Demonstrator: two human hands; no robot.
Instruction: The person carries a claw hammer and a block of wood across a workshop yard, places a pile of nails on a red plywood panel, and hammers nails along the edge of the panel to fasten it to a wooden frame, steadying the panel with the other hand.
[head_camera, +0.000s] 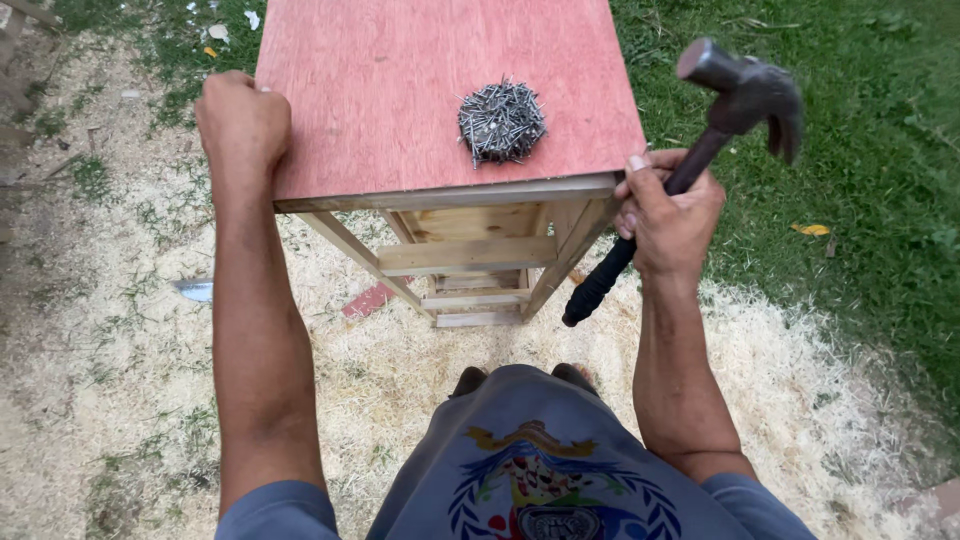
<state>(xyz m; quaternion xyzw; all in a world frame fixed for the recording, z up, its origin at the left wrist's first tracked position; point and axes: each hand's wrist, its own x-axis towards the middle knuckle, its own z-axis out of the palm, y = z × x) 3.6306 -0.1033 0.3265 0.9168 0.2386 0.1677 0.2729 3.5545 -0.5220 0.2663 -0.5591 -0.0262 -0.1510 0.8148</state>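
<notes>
Upper centre of the frame, a smooth reddish plywood-topped bench (380, 90) on a pale raw timber frame carries a bristly heap of grey steel nails (501, 122). At its left edge the left hand (242, 122) rests curled shut. At centre right, the right hand (668, 212) is wrapped tight around a dark claw hammer (735, 100) with a ribbed black grip. Sawdust (420, 380) and grass (880, 150) cover the ground; the frame's feet are hidden.

A: Soft, even daylight, no hard shadows; the red board (400, 90) looks flat, without glare.

B: Sharp at centre. The hammer (735, 100) head at two o'clock is slightly blurred, and edges bend outward.
</notes>
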